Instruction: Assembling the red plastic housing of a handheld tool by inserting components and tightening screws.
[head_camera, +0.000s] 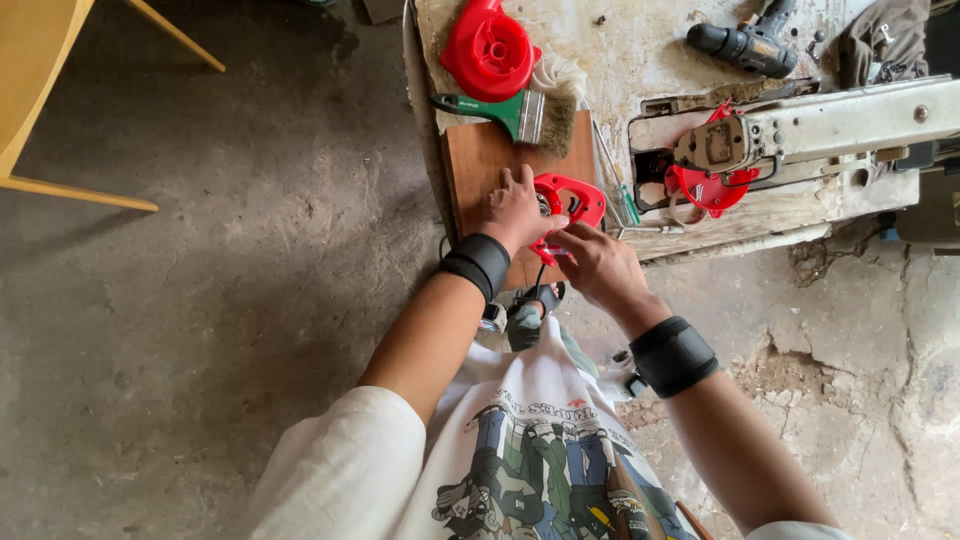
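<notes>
Two hands are seen at the near edge of the desk (640, 60), each with a black wristband (480, 262) on its forearm. The left hand (515, 210) is laid on a red cover (568, 200), its fingers spread and pressing the part down on a brown board (480, 160); it is a flat, open-palmed hold rather than a closed one. The right hand (592, 262) is closed in a pinch on a thin red-handled tool (548, 250), whose tip is held at the near end of the cover. The cover lies on the board, at the desk's near edge, between the two hands.

Just beyond the board, a green-handled brush (520, 112) is laid across the desk, its bristles pointing right. Behind it, a round red housing (488, 50) is set, touching the brush. To the right, a chainsaw body (715, 160) with red parts and a long pale bar (860, 115) is stretched across the worn white surface. At the far edge, a black drill (745, 42) is seen lying. Below and to the left, bare concrete floor (200, 300) is visible.
</notes>
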